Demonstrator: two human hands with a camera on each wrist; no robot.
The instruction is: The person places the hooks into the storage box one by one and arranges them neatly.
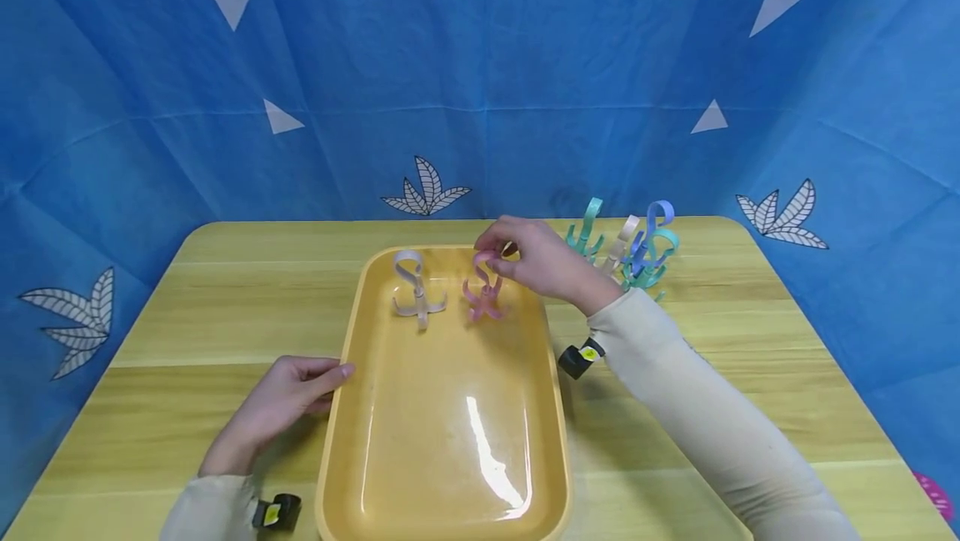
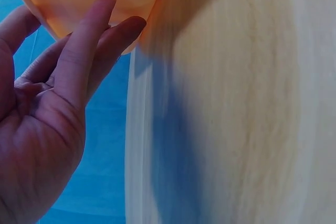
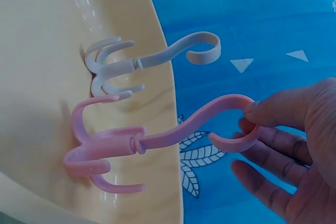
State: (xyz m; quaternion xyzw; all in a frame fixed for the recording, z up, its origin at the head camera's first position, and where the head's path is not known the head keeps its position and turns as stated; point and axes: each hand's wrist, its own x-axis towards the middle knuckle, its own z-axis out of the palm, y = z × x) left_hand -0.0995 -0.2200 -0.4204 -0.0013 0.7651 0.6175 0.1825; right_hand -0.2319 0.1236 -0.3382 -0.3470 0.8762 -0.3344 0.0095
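Observation:
My right hand (image 1: 536, 257) pinches the curved top of a pink four-pronged hanging hook (image 3: 194, 121) between thumb and fingers. The pink hook stands upright in the far right part of a yellow tray (image 1: 442, 408), prongs down at the tray's floor. To its left in the tray, a white hook (image 3: 118, 66) of the same shape stands on its own prongs. At the tray's left side, my left hand (image 1: 288, 399) holds the rim, its thumb over the edge and the other fingers on the outside.
Several more hooks stand in a cluster on the wooden table (image 1: 720, 358) beyond my right forearm: a green one (image 1: 588, 224), a cream one (image 1: 621, 245), a blue one (image 1: 660, 212) and a teal one (image 1: 663, 242). A blue patterned cloth (image 1: 480, 66) hangs behind the table.

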